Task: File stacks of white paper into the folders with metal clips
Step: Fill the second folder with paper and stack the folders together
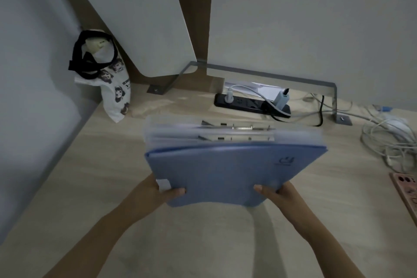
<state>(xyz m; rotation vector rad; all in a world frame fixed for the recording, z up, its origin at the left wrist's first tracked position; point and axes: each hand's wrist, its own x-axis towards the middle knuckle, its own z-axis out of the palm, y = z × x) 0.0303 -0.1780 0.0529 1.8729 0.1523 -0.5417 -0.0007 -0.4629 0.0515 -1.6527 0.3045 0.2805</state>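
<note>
Blue folders (228, 171) looked matt plastic, clips (234, 128) shiny metal; desk (203, 244) pale wood-grain laminate; printed bag (115, 95) cloth.

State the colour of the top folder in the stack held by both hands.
The flat plastic top folder is light blue with a small dark logo near one corner, seen in the head view.

Head-worn view, forward and down, close over the desk (79, 187).
</note>
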